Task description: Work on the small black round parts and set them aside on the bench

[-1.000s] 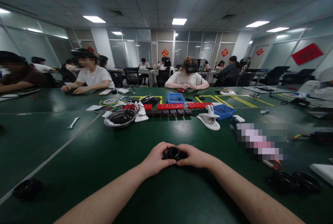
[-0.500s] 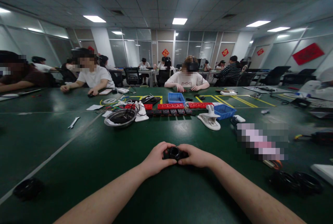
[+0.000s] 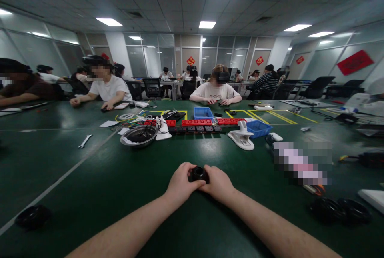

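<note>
A small black round part with a hole in its middle (image 3: pixel 199 173) is held between both hands, low in the centre of the view. My left hand (image 3: pixel 182 182) curls round its left side, thumb at the near edge. My right hand (image 3: pixel 218 182) grips the right side, its thumb close to the left thumb. The fingers cover much of the part, so its lower shape is hidden. Black ring-shaped parts (image 3: pixel 327 210) lie to the right near my forearm, and another black ring part (image 3: pixel 33 217) lies at far left.
Beyond my hands stand a metal bowl (image 3: pixel 139 136) with black items, red power strips (image 3: pixel 196 122), a white clip base (image 3: pixel 241 137) and blue baskets (image 3: pixel 258 128). A wrench (image 3: pixel 85 141) lies left on the green table (image 3: pixel 120 178). Across it sits a person (image 3: pixel 216 90).
My right hand has shifted left and wrapped closer round the black part. The part has moved slightly left, and the two thumbs now meet at its near side.
</note>
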Demonstrator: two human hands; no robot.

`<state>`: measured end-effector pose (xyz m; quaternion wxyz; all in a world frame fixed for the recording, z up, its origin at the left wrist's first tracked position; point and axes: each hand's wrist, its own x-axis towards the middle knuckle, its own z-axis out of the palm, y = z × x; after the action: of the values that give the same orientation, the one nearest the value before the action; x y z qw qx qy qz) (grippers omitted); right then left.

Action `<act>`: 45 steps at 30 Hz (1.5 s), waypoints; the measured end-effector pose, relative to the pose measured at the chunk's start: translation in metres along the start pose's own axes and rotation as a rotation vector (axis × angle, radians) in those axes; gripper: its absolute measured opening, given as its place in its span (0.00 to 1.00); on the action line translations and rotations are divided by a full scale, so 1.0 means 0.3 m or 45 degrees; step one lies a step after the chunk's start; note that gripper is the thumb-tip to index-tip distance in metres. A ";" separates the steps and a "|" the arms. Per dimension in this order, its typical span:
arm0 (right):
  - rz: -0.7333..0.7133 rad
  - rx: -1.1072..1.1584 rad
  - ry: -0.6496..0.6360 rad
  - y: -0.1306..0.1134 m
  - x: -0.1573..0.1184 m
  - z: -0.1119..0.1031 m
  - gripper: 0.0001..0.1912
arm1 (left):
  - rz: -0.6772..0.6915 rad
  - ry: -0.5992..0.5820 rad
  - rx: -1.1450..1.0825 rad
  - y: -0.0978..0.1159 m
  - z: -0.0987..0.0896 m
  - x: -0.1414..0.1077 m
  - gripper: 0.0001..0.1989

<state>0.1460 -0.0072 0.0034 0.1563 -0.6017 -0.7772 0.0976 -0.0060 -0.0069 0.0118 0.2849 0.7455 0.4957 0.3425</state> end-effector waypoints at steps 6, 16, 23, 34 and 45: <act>-0.099 0.126 -0.135 0.012 -0.001 -0.042 0.26 | 0.108 -0.153 -0.057 -0.022 -0.023 0.016 0.17; -0.303 0.607 -0.441 0.072 0.021 -0.073 0.17 | 0.229 -0.346 -0.108 -0.015 -0.056 0.021 0.18; -0.290 0.634 -0.409 0.073 0.020 -0.064 0.15 | 0.225 -0.336 -0.103 -0.016 -0.052 0.022 0.19; -0.298 0.621 -0.409 0.085 0.028 -0.047 0.14 | 0.215 -0.321 -0.108 -0.021 -0.049 0.023 0.19; -0.243 0.580 -0.366 0.075 0.024 -0.051 0.13 | 0.177 -0.279 -0.091 -0.010 -0.047 0.019 0.18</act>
<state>0.1704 0.0049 0.0109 0.1842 -0.4552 -0.8025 0.3390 -0.0173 0.0007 0.0193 0.3394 0.8004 0.3962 0.2954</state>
